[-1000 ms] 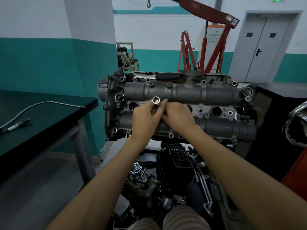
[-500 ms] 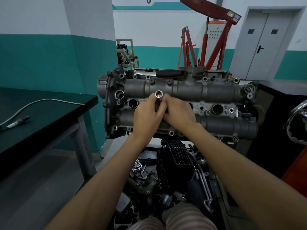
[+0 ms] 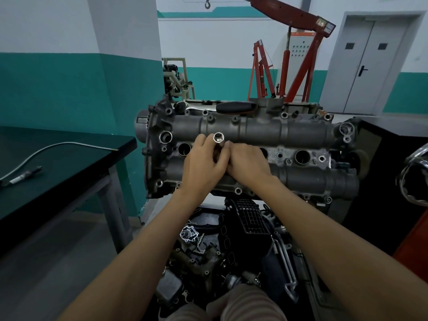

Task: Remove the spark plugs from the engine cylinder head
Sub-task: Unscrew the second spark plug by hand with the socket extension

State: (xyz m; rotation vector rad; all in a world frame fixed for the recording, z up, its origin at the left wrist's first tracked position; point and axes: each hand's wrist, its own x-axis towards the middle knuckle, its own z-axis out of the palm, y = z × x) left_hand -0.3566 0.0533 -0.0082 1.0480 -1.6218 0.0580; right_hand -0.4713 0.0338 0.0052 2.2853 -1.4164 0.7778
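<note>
Together, both hands (image 3: 228,163) clasp socket (image 3: 218,138).

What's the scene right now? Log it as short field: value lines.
left hand: gripping the socket
right hand: closed beside the left, touching the socket
socket: upright over the middle of the head, open end up
head: on a stand, three plug wells showing
ratchet: lying on the head's far edge
table: left, holds a cable
spark plug: none seen

- The silver tubular metal socket (image 3: 218,144) is hidden below its open end by both hands.
- The curved chrome part (image 3: 414,179) is cut off at the right edge.
</note>
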